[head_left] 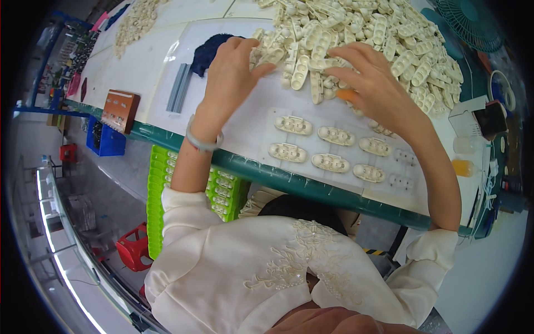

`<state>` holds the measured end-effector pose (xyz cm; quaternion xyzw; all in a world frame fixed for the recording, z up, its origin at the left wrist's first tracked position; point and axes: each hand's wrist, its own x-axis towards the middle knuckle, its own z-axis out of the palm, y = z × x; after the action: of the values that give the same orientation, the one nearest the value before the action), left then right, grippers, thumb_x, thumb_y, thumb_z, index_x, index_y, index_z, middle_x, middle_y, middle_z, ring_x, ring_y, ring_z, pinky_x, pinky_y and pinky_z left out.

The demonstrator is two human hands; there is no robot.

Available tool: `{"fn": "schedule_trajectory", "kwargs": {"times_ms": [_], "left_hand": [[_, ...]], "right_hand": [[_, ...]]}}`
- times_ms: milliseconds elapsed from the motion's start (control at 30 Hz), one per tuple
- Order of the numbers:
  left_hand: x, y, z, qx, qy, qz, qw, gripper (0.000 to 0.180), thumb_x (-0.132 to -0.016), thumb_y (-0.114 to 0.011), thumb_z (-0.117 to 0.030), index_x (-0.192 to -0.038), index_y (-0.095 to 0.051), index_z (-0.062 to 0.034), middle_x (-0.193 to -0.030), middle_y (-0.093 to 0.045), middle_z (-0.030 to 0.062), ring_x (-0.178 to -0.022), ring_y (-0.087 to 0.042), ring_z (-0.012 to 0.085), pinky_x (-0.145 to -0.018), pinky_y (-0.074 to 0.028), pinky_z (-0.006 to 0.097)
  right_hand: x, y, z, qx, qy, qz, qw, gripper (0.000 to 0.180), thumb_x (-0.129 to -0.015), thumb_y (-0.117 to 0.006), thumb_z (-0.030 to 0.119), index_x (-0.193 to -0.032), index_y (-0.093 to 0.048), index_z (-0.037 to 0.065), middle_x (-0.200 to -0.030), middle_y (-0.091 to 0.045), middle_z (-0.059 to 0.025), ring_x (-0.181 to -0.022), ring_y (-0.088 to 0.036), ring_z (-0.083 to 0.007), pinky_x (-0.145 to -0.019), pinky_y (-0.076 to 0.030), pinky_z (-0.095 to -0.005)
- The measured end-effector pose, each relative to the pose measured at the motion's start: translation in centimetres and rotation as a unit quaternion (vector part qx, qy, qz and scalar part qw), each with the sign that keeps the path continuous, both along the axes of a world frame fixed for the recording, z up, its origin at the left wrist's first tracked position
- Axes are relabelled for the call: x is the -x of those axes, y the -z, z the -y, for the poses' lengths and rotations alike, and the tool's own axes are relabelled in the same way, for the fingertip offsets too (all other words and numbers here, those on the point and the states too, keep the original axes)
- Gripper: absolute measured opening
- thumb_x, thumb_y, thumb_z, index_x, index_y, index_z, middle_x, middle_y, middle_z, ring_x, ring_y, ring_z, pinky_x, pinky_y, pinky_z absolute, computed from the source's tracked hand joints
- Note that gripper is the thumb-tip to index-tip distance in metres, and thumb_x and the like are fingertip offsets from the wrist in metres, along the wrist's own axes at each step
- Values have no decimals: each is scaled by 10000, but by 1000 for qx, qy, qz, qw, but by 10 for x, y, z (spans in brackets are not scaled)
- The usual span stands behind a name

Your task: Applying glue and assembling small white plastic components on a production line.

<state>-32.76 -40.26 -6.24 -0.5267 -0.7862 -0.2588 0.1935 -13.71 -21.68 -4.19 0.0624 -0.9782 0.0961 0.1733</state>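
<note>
A large heap of cream-coloured plastic parts (389, 39), long and oval with round hollows, covers the far right of the table. My left hand (233, 69) is at the heap's left edge, thumb and forefinger apart, next to a few loose parts. At the heap's near side is my right hand (372, 80), its fingers spread close to several parts; an orange finger cover (349, 95) is on one finger. Nearer to me, a translucent jig plate (311, 143) carries two rows of the cream parts, and its right-end places show only small pegs.
A dark blue cloth (210, 51) and grey strips (178, 89) lie left of my left hand. A brown box (120, 110) sits at the table's green edge (267, 171). Green trays (157, 206) stand below it. A green fan (470, 22) is at the far right.
</note>
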Motion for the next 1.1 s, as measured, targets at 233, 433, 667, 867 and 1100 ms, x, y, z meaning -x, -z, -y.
{"fn": "schedule_trajectory", "kwargs": {"times_ms": [233,433,667,867,1100], "left_hand": [[17,28,-15,80,22,235,968,445,-667,-786,-169,-1024,-597,16,-938,-648,134,-805,-627,248,-726,-496,332],[22,23,-10,70,85,366,924,441,-680,-766,-71,-1079,-592,1,-941,-632,41,-812,-595,132,-734,-500,258],[14,10,-12,20,231,592,772,438,-780,-620,4,-1198,-493,35,-1053,-613,59,-954,-585,125,-817,-476,247],[9,2,-8,26,290,831,474,495,-880,-491,-116,-1340,-369,17,-1220,-540,183,-1047,-585,198,-874,-487,315],[-47,-14,-41,115,302,784,530,434,-921,-521,-124,-1310,-408,34,-1070,-576,91,-869,-580,124,-702,-499,229]], "right_hand": [[110,32,25,-58,-73,-10,996,289,-705,-675,96,-976,-589,48,-1081,-547,-76,-1081,-475,-242,-901,-390,-365],[109,31,20,-89,-68,-23,993,172,-739,-617,98,-909,-624,77,-873,-583,-48,-962,-523,-212,-798,-411,-346],[39,-12,-18,-71,-41,-88,993,196,-689,-671,44,-863,-583,54,-922,-568,-54,-906,-550,-233,-774,-439,-347],[-88,-15,-31,68,164,-123,976,205,-699,-695,34,-859,-567,44,-1008,-600,-62,-923,-587,-252,-791,-465,-351],[-181,24,9,55,207,7,977,210,-723,-712,87,-885,-587,41,-1104,-617,-83,-1006,-586,-262,-837,-465,-347]]}}
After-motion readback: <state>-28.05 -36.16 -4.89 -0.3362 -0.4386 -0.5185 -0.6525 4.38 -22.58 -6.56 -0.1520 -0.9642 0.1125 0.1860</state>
